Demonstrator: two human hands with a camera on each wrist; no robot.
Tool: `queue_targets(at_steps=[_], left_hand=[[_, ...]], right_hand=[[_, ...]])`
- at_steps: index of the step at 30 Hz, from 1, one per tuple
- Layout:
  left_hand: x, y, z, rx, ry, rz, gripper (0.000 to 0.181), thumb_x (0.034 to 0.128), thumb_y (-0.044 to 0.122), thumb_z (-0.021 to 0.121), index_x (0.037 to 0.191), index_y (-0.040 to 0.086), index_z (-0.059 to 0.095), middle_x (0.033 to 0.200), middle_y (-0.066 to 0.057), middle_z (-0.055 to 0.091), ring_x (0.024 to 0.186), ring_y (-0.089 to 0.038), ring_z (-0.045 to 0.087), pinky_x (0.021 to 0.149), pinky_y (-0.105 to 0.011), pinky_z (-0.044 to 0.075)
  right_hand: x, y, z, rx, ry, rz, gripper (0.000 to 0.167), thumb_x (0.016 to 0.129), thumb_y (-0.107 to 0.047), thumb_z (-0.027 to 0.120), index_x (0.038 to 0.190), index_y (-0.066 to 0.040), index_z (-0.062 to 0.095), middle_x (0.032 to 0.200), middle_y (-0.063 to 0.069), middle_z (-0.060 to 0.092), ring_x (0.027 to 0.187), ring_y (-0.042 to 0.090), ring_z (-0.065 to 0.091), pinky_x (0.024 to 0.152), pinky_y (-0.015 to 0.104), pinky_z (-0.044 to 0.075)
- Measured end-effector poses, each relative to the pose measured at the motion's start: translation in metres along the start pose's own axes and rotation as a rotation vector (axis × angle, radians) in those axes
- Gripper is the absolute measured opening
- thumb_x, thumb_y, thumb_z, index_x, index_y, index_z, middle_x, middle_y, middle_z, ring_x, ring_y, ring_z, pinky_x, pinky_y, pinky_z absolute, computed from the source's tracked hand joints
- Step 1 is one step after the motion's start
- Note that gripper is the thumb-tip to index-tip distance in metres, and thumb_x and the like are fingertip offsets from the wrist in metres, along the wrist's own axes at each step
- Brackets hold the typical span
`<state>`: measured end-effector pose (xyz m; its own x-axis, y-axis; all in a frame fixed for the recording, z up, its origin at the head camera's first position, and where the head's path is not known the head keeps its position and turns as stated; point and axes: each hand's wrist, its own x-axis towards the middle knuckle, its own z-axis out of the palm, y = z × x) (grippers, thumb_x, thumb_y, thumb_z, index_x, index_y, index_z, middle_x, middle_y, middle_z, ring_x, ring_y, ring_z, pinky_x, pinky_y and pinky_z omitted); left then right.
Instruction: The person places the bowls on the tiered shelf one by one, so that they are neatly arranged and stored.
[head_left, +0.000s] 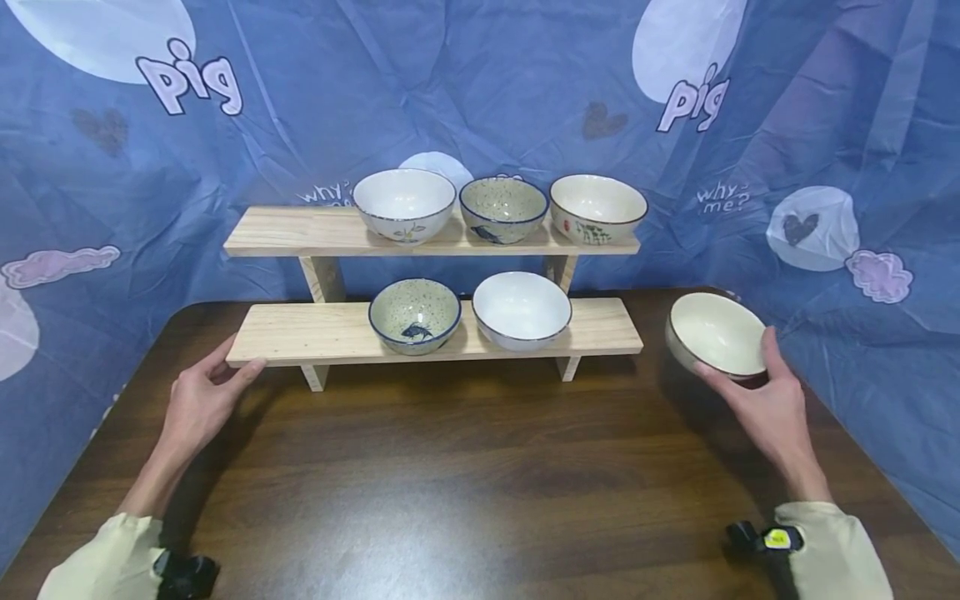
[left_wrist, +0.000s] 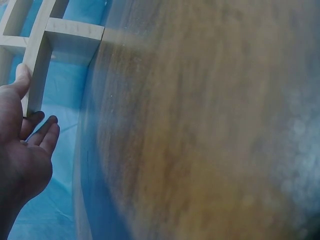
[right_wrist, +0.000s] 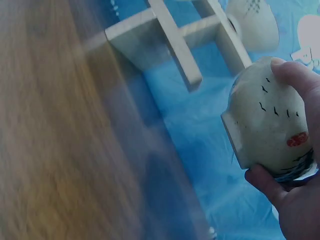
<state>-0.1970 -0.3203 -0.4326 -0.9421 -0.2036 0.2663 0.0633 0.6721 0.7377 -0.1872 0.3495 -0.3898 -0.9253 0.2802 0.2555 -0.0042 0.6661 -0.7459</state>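
My right hand point(head_left: 772, 408) grips a cream bowl point(head_left: 717, 335) in the air, to the right of a two-tier wooden shelf point(head_left: 300, 333). In the right wrist view the bowl's outside point(right_wrist: 270, 115) shows small dark marks and a red spot. With my left hand point(head_left: 202, 404) I hold the left end of the lower board, thumb on one side and fingers on the other. On that board stand a speckled bowl with a blue fish point(head_left: 415, 317) and a white bowl point(head_left: 521, 310).
Along the upper board stand a white bowl with a leaf sprig point(head_left: 405, 206), a speckled blue-rimmed bowl point(head_left: 503, 210) and a cream flowered bowl point(head_left: 597, 208). The shelf is on a dark wooden table point(head_left: 480, 475). A blue printed cloth point(head_left: 480, 83) hangs behind.
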Motion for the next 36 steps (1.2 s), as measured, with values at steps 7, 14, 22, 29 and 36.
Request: queue_targets(at_steps=[7,14,22,29,36], left_hand=[[0.0,-0.001,0.0,-0.013,-0.006,-0.006,0.068,0.1019,0.036,0.068,0.155,0.001,0.044,0.131,-0.03,0.062,0.115,-0.046,0.063,0.073,-0.006,0.039],[0.001,-0.002,0.0,-0.008,-0.006,-0.006,0.067,0.1017,0.036,0.068,0.155,0.002,0.045,0.131,-0.03,0.062,0.114,-0.043,0.064,0.073,-0.007,0.039],[0.001,-0.003,0.0,-0.02,-0.001,-0.002,0.067,0.101,0.036,0.069,0.154,0.002,0.047,0.128,-0.029,0.064,0.092,0.015,0.052,0.073,-0.006,0.04],[0.0,-0.004,0.0,-0.031,0.003,0.003,0.066,0.1012,0.035,0.069,0.154,0.001,0.047,0.127,-0.03,0.064,0.089,0.02,0.048,0.073,-0.006,0.04],[0.001,-0.004,0.0,-0.028,-0.005,-0.005,0.068,0.1013,0.036,0.069,0.155,0.002,0.046,0.128,-0.029,0.064,0.09,0.019,0.049,0.074,-0.006,0.039]], right_hand=[[0.002,-0.015,0.009,0.001,-0.029,-0.066,0.106,0.09,-0.037,0.08,0.165,-0.008,0.011,0.169,0.019,0.015,0.151,0.043,0.023,0.12,0.052,0.017],[0.002,-0.029,0.019,0.058,-0.057,-0.106,0.106,0.089,-0.034,0.082,0.165,-0.01,0.013,0.168,0.018,0.017,0.151,0.041,0.023,0.12,0.046,0.017],[0.007,-0.044,0.034,0.115,-0.107,-0.113,0.107,0.088,-0.034,0.084,0.165,-0.008,0.014,0.169,0.016,0.018,0.15,0.036,0.027,0.119,0.043,0.021],[0.012,-0.055,0.047,0.089,-0.132,-0.142,0.11,0.086,-0.038,0.085,0.165,-0.007,0.015,0.168,0.018,0.021,0.15,0.036,0.028,0.118,0.049,0.023],[0.016,-0.06,0.056,0.085,-0.166,-0.162,0.11,0.086,-0.038,0.085,0.165,-0.006,0.014,0.168,0.02,0.022,0.15,0.037,0.028,0.118,0.051,0.024]])
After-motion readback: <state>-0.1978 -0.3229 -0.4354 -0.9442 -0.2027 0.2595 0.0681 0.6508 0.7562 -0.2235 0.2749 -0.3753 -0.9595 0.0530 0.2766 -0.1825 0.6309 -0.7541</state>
